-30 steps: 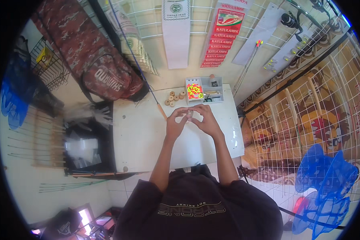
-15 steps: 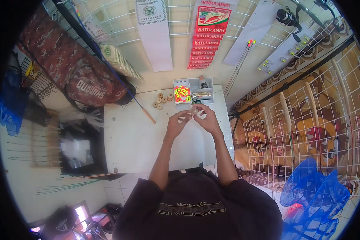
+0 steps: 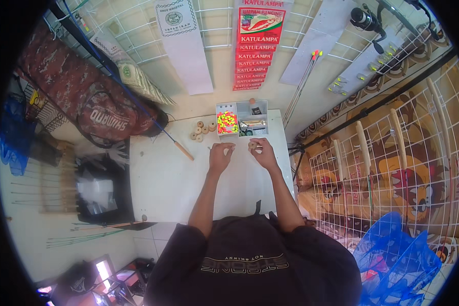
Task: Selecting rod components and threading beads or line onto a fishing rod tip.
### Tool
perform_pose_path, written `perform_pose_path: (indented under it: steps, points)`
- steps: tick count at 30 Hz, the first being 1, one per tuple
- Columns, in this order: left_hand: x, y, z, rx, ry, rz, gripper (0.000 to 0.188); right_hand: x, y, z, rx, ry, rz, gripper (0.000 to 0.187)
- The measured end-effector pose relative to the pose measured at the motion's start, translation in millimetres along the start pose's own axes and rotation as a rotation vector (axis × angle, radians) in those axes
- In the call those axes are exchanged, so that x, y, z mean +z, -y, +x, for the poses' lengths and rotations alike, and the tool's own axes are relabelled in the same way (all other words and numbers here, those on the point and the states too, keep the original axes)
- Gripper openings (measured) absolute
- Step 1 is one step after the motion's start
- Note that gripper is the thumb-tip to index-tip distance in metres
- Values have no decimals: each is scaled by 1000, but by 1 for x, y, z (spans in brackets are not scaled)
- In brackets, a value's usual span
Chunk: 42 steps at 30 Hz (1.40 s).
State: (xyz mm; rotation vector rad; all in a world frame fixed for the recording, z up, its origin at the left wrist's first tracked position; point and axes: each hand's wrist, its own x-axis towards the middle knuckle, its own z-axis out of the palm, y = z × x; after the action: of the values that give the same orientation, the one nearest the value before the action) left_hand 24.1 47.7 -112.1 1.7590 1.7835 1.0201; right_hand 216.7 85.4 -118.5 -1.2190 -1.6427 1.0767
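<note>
Over the white table (image 3: 188, 188), my two hands are held a short way apart, in front of a divided tray. In my right hand (image 3: 265, 155), thumb and fingers pinch a small tan spool (image 3: 252, 145) with a hole in its middle. My left hand (image 3: 220, 157) is closed in a pinch, thumb against fingertips; what it holds, if anything, is too small to make out. Several similar tan spools (image 3: 199, 131) lie together left of the tray. The grey tray (image 3: 266, 112) has a compartment of pink and yellow pieces (image 3: 227, 123) and others with small packets.
A thin blue fishing rod (image 3: 183, 151) rests with its wooden handle on the table's left part. A camouflage rod bag (image 3: 107, 112) leans at the far left. Thin rods with bright tips (image 3: 316, 54) stand behind the table's right corner. Wire racks (image 3: 382, 153) line the right side.
My hands have moved apart, the left to the left and the right slightly to the right. The spool now shows in my right fingers. The view has shifted slightly.
</note>
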Motion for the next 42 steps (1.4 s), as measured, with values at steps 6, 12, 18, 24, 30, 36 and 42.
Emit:
perform_pose_path:
  steps: [6,12,18,24,30,36,42]
  points:
    - [14,15,-11,-3,50,-16,25,19,-39,0,118,68,-200,33]
    - [21,29,-29,-30,59,-24,42,37,-56,-11,-3,3,-294,28]
    - [21,33,-45,-42,135,70,49,35,-50,-23,94,90,-495,42]
    - [14,35,-65,-18,60,70,43,39,-39,-32,-126,-59,-490,62]
    - [-8,51,-85,6,-32,11,33,65,-5,-33,-179,-54,-402,51]
    - [-44,75,-97,-145,-77,26,20,110,12,-41,-228,-6,-424,37]
    - [-81,118,-106,-239,-67,84,21,158,29,-43,-175,53,-405,27]
